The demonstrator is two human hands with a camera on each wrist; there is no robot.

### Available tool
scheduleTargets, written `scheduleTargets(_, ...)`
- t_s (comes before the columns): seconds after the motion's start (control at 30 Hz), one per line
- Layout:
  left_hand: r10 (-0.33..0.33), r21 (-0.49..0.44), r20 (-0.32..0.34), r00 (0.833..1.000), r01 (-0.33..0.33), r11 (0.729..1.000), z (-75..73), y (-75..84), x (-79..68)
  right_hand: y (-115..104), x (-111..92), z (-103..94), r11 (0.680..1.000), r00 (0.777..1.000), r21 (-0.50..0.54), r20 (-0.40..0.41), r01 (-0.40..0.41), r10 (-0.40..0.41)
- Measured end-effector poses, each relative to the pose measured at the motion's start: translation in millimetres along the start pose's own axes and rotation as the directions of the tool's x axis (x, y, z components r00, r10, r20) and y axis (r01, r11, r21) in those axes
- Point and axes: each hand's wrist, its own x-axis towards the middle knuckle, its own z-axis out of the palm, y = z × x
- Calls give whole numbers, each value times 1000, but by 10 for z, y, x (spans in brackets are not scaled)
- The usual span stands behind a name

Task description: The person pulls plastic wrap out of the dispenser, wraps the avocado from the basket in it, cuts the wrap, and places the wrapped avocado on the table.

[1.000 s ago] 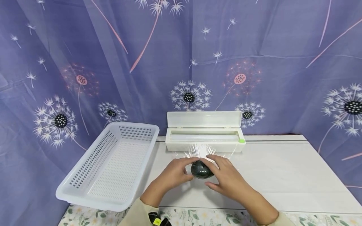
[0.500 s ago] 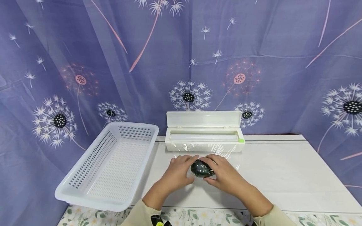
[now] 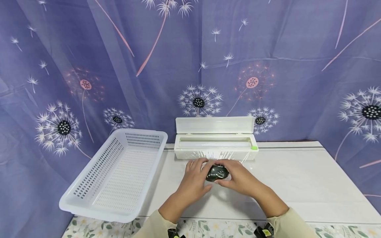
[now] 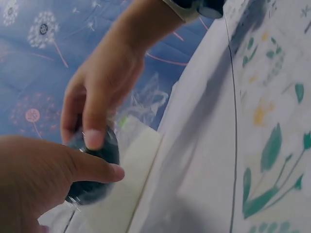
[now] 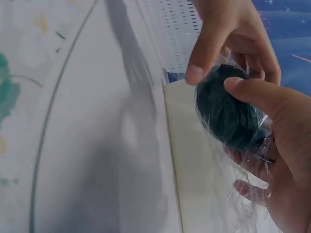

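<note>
- And here, at the very centre, the dark green rounded object (image 3: pixel 216 173) is clamped by the fingers of the right hand (image 3: pixel 240 178), the thumb laid across its near face and the other fingers set round the opposite side.
- From the other flank it is met by the left hand (image 3: pixel 191 181), whose fingers are bent beside its far side, the thumb held apart from them; whether a firm grip is kept there cannot be told.
- So the object is held between the two hands, above the bench (image 3: pixel 300 185) and in front of the long white box (image 3: pixel 190 154); any contact with the surface is hidden.
- Round it clear film (image 4: pixel 146 104) is wrapped, glossy and creased, and shiny streaks of it are stretched across the front of the box.
- Look at that box: the lid (image 3: pixel 214 125) is raised at the back, a pale roll (image 3: pixel 214 144) is lodged inside, and a bright green tab (image 3: pixel 254 148) is seen at the right end.
- Over on the left, a white perforated basket (image 3: pixel 101 214) is set at a slant.
- Along the near edge a floral cloth (image 3: pixel 220 228) is shown, with the beige sleeves (image 3: pixel 154 224) reached across it.
- Behind everything, a purple-blue curtain (image 3: pixel 297 82) is hung, patterned with dandelions.
</note>
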Motion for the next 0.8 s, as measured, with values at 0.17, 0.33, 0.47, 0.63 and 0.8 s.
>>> scheduleTargets(0.17,42,51,-42,998,-39,998,77,-38,61,18,29,-54,994,998,98,53,-38,33)
scheduleTargets(0.33,66,57,-104,992,-60,997,141,-91,123,-18,26,-52,999,999,31,21,-33,32)
scheduleTargets(0.47,63,33,-100,993,-60,998,144,-121,158,-75,-15,-16,994,999,-109,-43,-21,16)
scheduleTargets(0.63,31,5,-16,999,-31,1000,124,-130,192,-112,-44,57,970,988,-239,-136,38,-72)
scheduleTargets(0.8,-5,-17,74,997,6,1000,96,-147,249,-82,-57,151,932,960,-342,-199,119,-196)
